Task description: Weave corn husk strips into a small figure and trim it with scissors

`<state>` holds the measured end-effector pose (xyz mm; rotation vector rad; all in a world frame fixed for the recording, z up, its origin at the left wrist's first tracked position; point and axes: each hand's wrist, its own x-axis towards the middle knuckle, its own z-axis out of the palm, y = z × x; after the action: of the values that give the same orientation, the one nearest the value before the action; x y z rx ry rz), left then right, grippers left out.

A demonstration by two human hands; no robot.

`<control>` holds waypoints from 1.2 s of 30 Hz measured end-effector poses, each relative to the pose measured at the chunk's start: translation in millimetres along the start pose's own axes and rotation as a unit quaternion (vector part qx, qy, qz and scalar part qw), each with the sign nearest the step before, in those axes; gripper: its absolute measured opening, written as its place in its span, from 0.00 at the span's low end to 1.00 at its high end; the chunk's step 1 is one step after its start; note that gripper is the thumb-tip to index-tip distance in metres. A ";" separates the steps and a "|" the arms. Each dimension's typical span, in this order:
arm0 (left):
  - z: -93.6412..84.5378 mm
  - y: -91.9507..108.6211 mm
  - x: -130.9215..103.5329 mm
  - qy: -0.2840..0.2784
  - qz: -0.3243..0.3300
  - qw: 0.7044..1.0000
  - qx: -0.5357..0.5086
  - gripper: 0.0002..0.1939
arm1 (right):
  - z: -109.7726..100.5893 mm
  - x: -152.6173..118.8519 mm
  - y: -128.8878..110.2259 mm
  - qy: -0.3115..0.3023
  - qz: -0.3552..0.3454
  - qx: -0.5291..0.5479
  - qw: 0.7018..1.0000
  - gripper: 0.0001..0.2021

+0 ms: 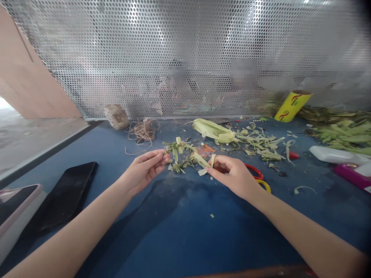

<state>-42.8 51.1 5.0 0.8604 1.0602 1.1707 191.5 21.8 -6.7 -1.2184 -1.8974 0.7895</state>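
Observation:
My left hand (150, 168) pinches one end of a garland of knotted green husk strips (177, 148) above the blue table (185, 227). Between the thumb and fingers of my right hand (232, 173) is a pale husk strip (201, 159) at the garland's other side. The garland curves between both hands, and small cut bits lie under it. Just beyond is an orange scrap (205, 150). Scissors with red and yellow handles (255, 172) lie partly hidden behind my right hand. A larger pale green corn husk (214, 131) rests farther back.
Twine (144, 131) and a stone (116, 116) sit back left, near a perforated metal screen (116, 58). Two phones, one black (68, 193), lie left. At right are shredded husks (265, 144), a yellow tube (292, 106), a white bottle (336, 154) and a purple object (352, 177).

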 end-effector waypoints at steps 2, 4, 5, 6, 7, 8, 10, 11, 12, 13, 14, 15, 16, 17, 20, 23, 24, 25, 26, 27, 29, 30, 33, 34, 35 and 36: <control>-0.2 -0.2 0.0 -0.009 -0.007 1.000 -0.006 0.08 | -0.1 -0.2 -0.1 -0.003 0.002 0.003 1.000 0.08; -0.4 -0.7 0.2 -0.013 -0.016 1.000 -0.006 0.09 | -0.5 -0.5 -0.5 -0.004 0.003 0.009 1.000 0.08; -0.4 -1.0 0.2 -0.016 -0.019 1.000 -0.005 0.09 | -0.8 -0.6 -0.7 -0.005 0.002 0.010 1.000 0.08; -0.4 -1.3 0.1 -0.018 -0.022 1.000 -0.005 0.09 | -1.0 -0.6 -0.9 -0.006 0.001 0.009 1.000 0.08; -0.3 -1.7 -0.1 -0.020 -0.025 0.999 -0.004 0.09 | -1.4 -0.7 -1.1 -0.005 0.000 0.007 1.000 0.08; -0.1 -2.0 -0.4 -0.021 -0.028 0.999 -0.002 0.09 | -1.7 -0.7 -1.2 -0.004 0.000 0.004 1.000 0.08; 0.3 -2.0 -0.5 -0.019 -0.028 0.999 0.002 0.08 | -2.2 -0.8 -1.1 -0.002 -0.004 0.003 1.000 0.09; 0.3 -1.5 0.2 -0.015 -0.024 1.000 0.004 0.08 | -2.4 -0.9 -0.9 -0.001 -0.005 0.004 1.000 0.09; 0.2 -0.6 1.6 -0.008 -0.017 1.000 0.005 0.07 | -2.5 -0.9 -0.6 0.000 -0.006 0.004 1.000 0.09; -0.1 0.7 3.9 0.002 -0.008 1.000 0.007 0.07 | -2.7 -1.0 -0.2 0.001 -0.008 0.004 1.000 0.09; -0.6 2.4 7.1 0.013 0.003 1.000 0.008 0.07 | -2.9 -1.1 0.1 0.002 -0.008 0.003 1.000 0.09; -1.2 4.3 11.2 0.024 0.015 1.000 0.010 0.07 | -3.1 -1.1 0.4 0.002 -0.008 0.002 1.000 0.09; -1.9 6.1 15.8 0.035 0.026 0.999 0.013 0.06 | -3.5 -1.1 0.6 0.004 -0.007 0.001 1.000 0.08; -2.4 7.7 20.8 0.043 0.036 0.998 0.017 0.06 | -4.1 -1.0 0.8 0.005 -0.007 0.001 1.000 0.08; -2.2 9.8 34.1 0.061 0.051 0.996 0.033 0.05 | -6.1 -0.7 0.9 0.007 -0.005 0.005 1.000 0.08; 0.6 9.2 40.0 0.070 0.058 0.994 0.055 0.06 | -7.9 -0.3 0.9 0.009 -0.005 0.018 1.000 0.09; 1.6 9.0 40.4 0.069 0.062 0.994 0.064 0.06 | -8.2 -0.3 1.0 0.010 -0.004 0.023 1.000 0.08; 2.5 9.0 40.4 0.068 0.067 0.993 0.074 0.06 | -8.5 -0.3 1.2 0.011 -0.004 0.026 1.000 0.08; 3.1 9.1 40.4 0.066 0.072 0.992 0.085 0.06 | -8.8 -0.3 1.5 0.012 -0.004 0.028 1.000 0.08; 3.4 9.3 40.5 0.066 0.077 0.990 0.099 0.06 | -9.0 -0.4 1.8 0.012 -0.003 0.028 1.000 0.07; 3.1 9.3 42.2 0.070 0.095 0.984 0.130 0.06 | -9.6 -0.7 2.4 0.014 -0.002 0.027 1.000 0.07; 2.5 9.0 43.7 0.075 0.106 0.980 0.149 0.07 | -10.0 -0.8 2.7 0.016 -0.002 0.028 0.999 0.07; 0.3 7.7 48.5 0.083 0.141 0.961 0.224 0.12 | -11.1 -1.0 2.9 0.019 0.000 0.041 0.999 0.07; -0.3 7.5 49.2 0.080 0.149 0.952 0.256 0.15 | -11.4 -1.0 2.8 0.020 0.000 0.046 0.999 0.07; -0.6 7.7 48.9 0.075 0.156 0.941 0.290 0.19 | -11.7 -0.9 2.7 0.021 0.000 0.049 0.999 0.07; -0.6 8.0 47.6 0.068 0.163 0.929 0.324 0.23 | -12.0 -0.7 2.5 0.022 0.000 0.050 0.999 0.07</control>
<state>-43.2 99.3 3.1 1.5339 1.4969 1.1719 202.9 23.3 -2.4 -1.1657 -1.8005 0.8418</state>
